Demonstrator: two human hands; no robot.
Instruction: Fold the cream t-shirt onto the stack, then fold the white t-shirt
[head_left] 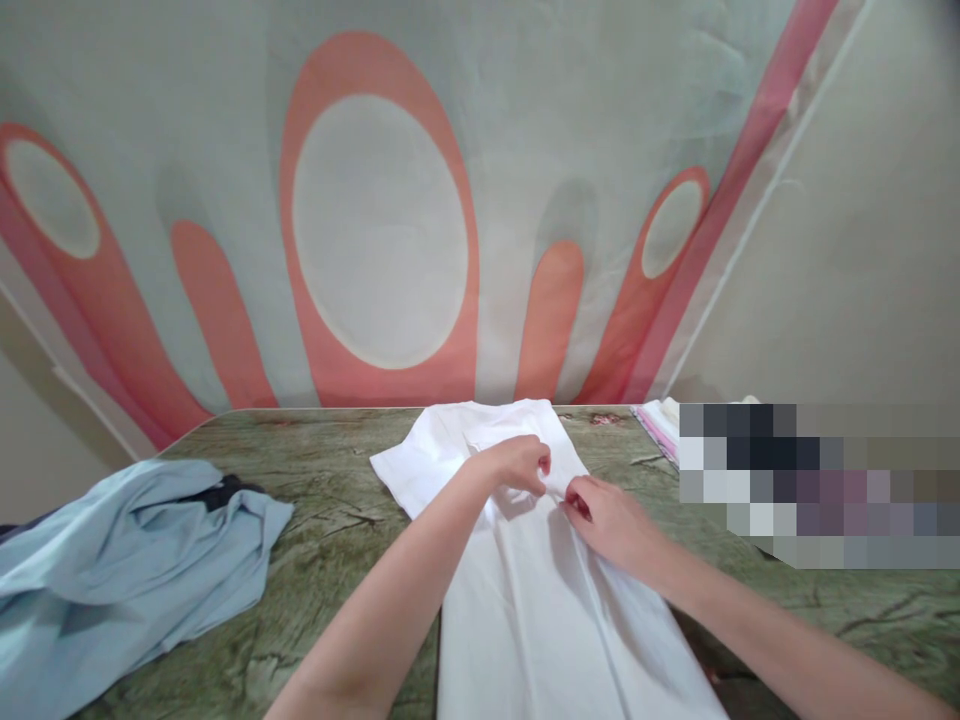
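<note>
A white shirt (pixel 525 590) lies lengthwise on the green marbled table (pixel 322 500), its collar end pointing away from me. My left hand (pixel 517 462) is closed in a pinch on the shirt's fabric near the collar. My right hand (pixel 607 515) sits just to the right of it, fingers also pinched on the white cloth along the front placket. The two hands are almost touching. Both forearms reach in from the bottom of the view.
A crumpled light blue garment (pixel 127 560) with something dark under it lies at the table's left edge. Folded white and pink cloth (pixel 660 425) rests at the back right, beside a blurred-out patch. A patterned orange and grey sheet (pixel 382 210) hangs behind the table.
</note>
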